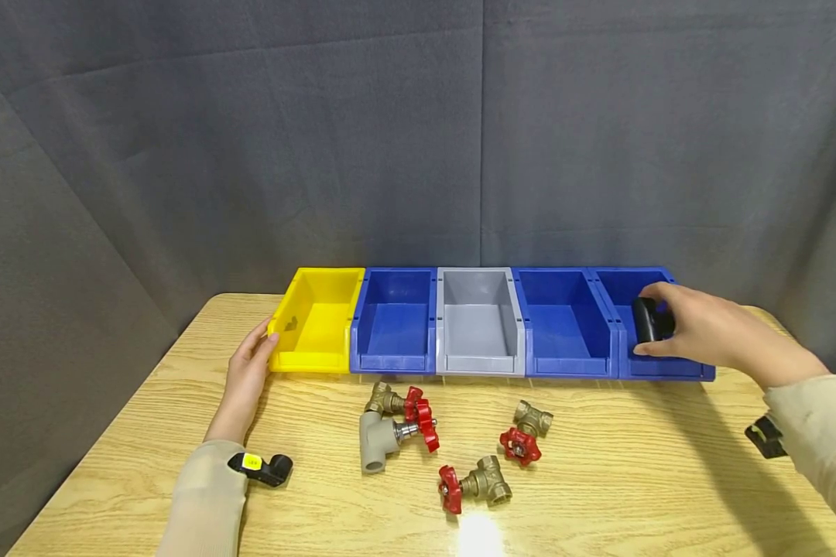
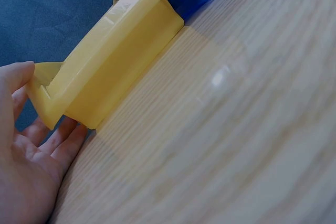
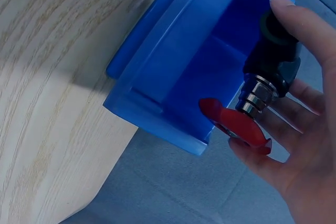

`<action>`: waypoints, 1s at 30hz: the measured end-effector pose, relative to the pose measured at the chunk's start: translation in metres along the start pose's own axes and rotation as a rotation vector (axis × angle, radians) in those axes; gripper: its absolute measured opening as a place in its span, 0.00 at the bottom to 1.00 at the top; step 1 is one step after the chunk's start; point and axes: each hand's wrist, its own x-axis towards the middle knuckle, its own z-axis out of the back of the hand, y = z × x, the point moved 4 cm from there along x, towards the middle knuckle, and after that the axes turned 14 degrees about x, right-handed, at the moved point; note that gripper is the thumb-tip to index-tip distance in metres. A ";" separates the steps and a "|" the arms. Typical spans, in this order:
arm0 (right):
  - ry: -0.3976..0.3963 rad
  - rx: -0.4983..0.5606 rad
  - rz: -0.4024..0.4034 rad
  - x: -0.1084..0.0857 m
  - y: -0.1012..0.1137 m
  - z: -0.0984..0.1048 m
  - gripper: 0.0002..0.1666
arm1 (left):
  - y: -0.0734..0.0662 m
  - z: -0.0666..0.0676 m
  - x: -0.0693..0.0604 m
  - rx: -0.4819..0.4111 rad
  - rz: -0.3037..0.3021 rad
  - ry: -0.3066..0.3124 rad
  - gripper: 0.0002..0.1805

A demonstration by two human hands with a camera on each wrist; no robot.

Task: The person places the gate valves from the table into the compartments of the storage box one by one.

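My right hand point(image 1: 707, 329) grips a black valve point(image 1: 646, 320) over the rightmost blue bin point(image 1: 669, 370). In the right wrist view the black valve point(image 3: 273, 51) shows a metal stem and a red handwheel point(image 3: 234, 123), with the fingers of my right hand point(image 3: 304, 114) around it, above the blue bin point(image 3: 173, 61). My left hand point(image 1: 246, 375) is at the left side of the yellow bin point(image 1: 313, 361). Seen from the left wrist, the thumb of my left hand point(image 2: 37, 156) touches the yellow bin's point(image 2: 115, 61) front corner, and its other fingers lie beneath and beside it.
Between the end bins stand a blue bin point(image 1: 393, 362), a grey bin point(image 1: 481, 363) and another blue bin point(image 1: 567, 367). In front lie a grey valve point(image 1: 376, 441) and brass valves point(image 1: 486, 481) with red handwheels on the wooden table point(image 1: 599, 495). A grey curtain point(image 1: 390, 139) hangs behind.
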 end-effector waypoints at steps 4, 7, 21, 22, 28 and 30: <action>0.028 0.002 -0.029 0.005 -0.003 -0.003 0.53 | 0.000 0.000 0.000 0.000 0.000 0.000 0.32; 0.039 -0.007 -0.039 0.008 -0.004 -0.005 0.53 | 0.000 0.001 0.000 -0.001 0.000 -0.001 0.32; 0.056 -0.028 -0.018 0.014 -0.010 -0.015 0.47 | -0.003 0.000 0.000 -0.014 -0.013 0.001 0.32; 0.057 -0.027 -0.016 0.014 -0.011 -0.016 0.47 | -0.003 0.000 0.000 -0.023 -0.017 0.002 0.32; 0.071 -0.007 -0.034 0.016 -0.014 -0.020 0.47 | -0.003 -0.001 0.000 -0.038 -0.027 0.013 0.32; 0.075 0.004 -0.042 0.018 -0.015 -0.020 0.47 | -0.003 -0.001 0.000 -0.039 -0.026 0.015 0.32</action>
